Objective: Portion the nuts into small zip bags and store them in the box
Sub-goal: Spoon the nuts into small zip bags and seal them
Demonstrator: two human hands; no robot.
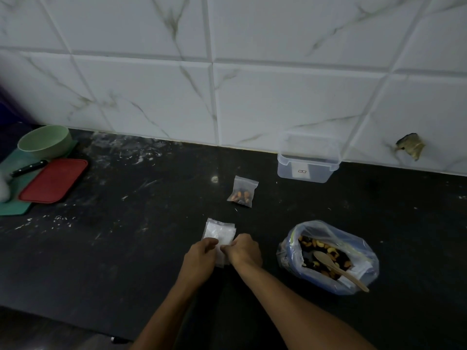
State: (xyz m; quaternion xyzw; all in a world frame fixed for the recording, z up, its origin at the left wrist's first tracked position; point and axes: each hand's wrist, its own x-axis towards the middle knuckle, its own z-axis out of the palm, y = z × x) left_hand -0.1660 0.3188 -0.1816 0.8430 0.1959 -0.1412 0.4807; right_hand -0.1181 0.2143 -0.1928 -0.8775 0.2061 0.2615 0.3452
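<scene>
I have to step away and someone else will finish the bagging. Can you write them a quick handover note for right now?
Left hand and right hand: both pinch the stack of empty zip bags on the counter, apparently separating one.
Filled zip bag: one, lying on the counter between the stack and the box.
Clear box: open by the wall; no bags visible inside.
Big bag of nuts: open at right, wooden spoon resting in it.
Done: one portion. Left: fill more bags, seal them, put all in the box.
</scene>
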